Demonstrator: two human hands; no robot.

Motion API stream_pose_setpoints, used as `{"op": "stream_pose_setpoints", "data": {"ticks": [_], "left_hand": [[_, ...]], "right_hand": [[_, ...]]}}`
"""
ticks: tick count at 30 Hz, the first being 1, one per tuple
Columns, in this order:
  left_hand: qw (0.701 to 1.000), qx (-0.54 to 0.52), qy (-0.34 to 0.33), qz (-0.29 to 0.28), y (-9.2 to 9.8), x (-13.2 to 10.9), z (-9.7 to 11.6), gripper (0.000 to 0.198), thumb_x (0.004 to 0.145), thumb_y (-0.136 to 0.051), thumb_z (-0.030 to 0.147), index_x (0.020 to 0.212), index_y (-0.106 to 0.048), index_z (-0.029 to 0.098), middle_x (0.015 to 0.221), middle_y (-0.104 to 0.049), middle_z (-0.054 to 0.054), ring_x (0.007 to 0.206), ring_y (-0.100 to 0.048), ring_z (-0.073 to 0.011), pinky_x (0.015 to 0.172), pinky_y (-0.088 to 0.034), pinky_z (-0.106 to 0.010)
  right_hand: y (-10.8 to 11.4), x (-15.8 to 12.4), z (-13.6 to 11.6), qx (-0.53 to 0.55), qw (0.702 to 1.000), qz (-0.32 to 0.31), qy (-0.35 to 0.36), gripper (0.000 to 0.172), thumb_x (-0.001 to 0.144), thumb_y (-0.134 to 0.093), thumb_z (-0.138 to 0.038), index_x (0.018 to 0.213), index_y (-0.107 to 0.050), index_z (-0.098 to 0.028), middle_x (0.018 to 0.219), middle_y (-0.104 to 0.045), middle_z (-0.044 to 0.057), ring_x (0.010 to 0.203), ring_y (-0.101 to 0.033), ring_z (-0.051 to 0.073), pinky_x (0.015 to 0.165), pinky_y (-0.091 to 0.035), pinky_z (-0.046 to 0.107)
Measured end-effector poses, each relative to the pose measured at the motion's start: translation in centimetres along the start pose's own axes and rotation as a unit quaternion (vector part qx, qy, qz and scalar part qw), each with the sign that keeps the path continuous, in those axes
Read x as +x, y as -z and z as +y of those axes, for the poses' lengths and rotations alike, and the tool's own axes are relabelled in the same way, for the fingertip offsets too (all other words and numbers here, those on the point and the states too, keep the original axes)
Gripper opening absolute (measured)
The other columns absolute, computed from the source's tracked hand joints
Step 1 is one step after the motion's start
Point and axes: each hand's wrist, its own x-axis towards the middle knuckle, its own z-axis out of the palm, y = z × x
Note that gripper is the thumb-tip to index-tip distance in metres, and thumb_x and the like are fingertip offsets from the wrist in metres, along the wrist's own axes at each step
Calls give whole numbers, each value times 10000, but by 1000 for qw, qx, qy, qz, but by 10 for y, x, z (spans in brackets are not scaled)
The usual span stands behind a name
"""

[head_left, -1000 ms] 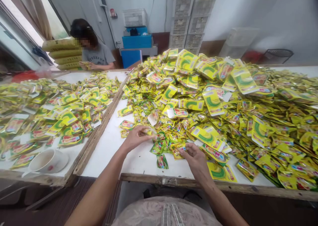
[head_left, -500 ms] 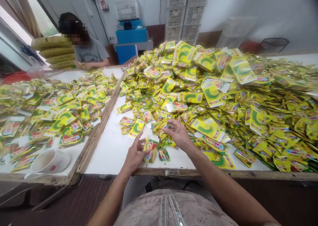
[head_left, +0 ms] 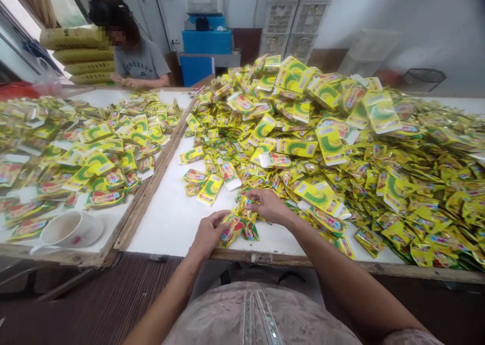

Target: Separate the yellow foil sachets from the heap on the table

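Near the table's front edge my left hand (head_left: 206,235) is closed on the side of a yellow, red and green pouch (head_left: 231,231) that stands tilted on the white tabletop (head_left: 162,218). My right hand (head_left: 268,206) has its fingers curled round several small yellow-green packets (head_left: 245,208), held against the pouch's upper end; whether any are inside it I cannot tell. A small green packet (head_left: 250,231) lies just right of the pouch. Beyond my hands rises a heap of small packets (head_left: 242,158) with larger flat yellow pouches (head_left: 293,77) on top.
A wooden strip (head_left: 155,170) divides the table. Left of it are piled filled-looking pouches (head_left: 104,196) and a white mug (head_left: 71,230). Across the table a co-worker (head_left: 140,62) sits beside stacked yellow sacks (head_left: 83,57). Blue boxes (head_left: 206,42) and plastic crates (head_left: 278,19) stand behind.
My right hand has come down and left with small packets, towards the pouch. My left hand's fingers have closed on the pouch. The view has tilted down slightly.
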Motion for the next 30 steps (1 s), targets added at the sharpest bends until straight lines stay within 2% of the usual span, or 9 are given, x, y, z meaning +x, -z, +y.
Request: {"op": "stream_pose_setpoints", "data": {"ticks": [4,7,9,13,19,23,25,27,30], "left_hand": [[999,-32,4,-20,0,0,3,387,575,-779,336,884,-649,142,870,-721,-51,815,-657,-192,748,-510,-292],[996,-79,19,-30,1,-1,3,398,564,-794,311,876,-608,148,797,-719,-28,705,-657,-153,677,-505,-253],[994,-103,33,-20,2,-1,3,406,560,-797,314,868,-589,150,747,-713,-15,642,-649,-140,633,-499,-242],[993,-112,41,-12,2,-3,0,425,540,-807,314,861,-583,150,719,-706,-7,639,-647,-142,617,-490,-235],[993,-102,30,-50,2,-3,-2,392,598,-777,317,896,-582,153,784,-713,-25,703,-659,-156,672,-497,-251],[993,-102,30,-58,2,-3,-1,401,595,-780,318,898,-576,153,781,-710,-26,688,-655,-153,660,-499,-250],[993,-101,30,-52,2,-3,-1,406,596,-778,327,901,-573,153,780,-708,-27,681,-652,-153,643,-497,-246],[993,-105,33,-44,2,-3,0,413,588,-781,332,896,-570,155,772,-705,-24,668,-646,-149,625,-491,-240],[991,-119,43,-42,2,-4,2,423,570,-791,334,884,-569,156,751,-697,-16,653,-636,-140,622,-483,-233]], "right_hand": [[-13,1,0,17,993,112,17,191,679,-648,-353,744,-625,-175,683,-621,7,651,-549,158,612,-420,266],[-24,-4,-1,23,982,181,47,191,695,-624,-368,718,-602,-180,641,-573,0,613,-499,145,586,-396,257],[-29,-8,-2,51,981,179,52,196,692,-620,-378,693,-579,-186,612,-541,-8,594,-478,141,574,-389,254],[-34,-16,-2,136,982,129,27,251,676,-617,-421,651,-515,-193,569,-451,-35,547,-416,119,529,-361,237],[-23,-13,2,83,992,92,-15,320,644,-634,-436,556,-438,-200,509,-313,-66,494,-286,91,461,-253,218],[-25,-8,0,80,996,26,5,330,620,-655,-445,541,-457,-193,500,-328,-71,490,-302,85,466,-262,213],[-33,-7,1,109,993,45,-14,298,610,-667,-439,591,-505,-189,527,-393,-64,496,-355,90,477,-302,215],[-41,-9,2,114,989,93,-25,254,624,-670,-407,657,-551,-185,568,-468,-48,523,-417,105,506,-344,226],[-47,-14,2,52,991,125,26,179,718,-625,-356,674,-603,-185,599,-546,-13,590,-487,140,571,-379,253]]}}
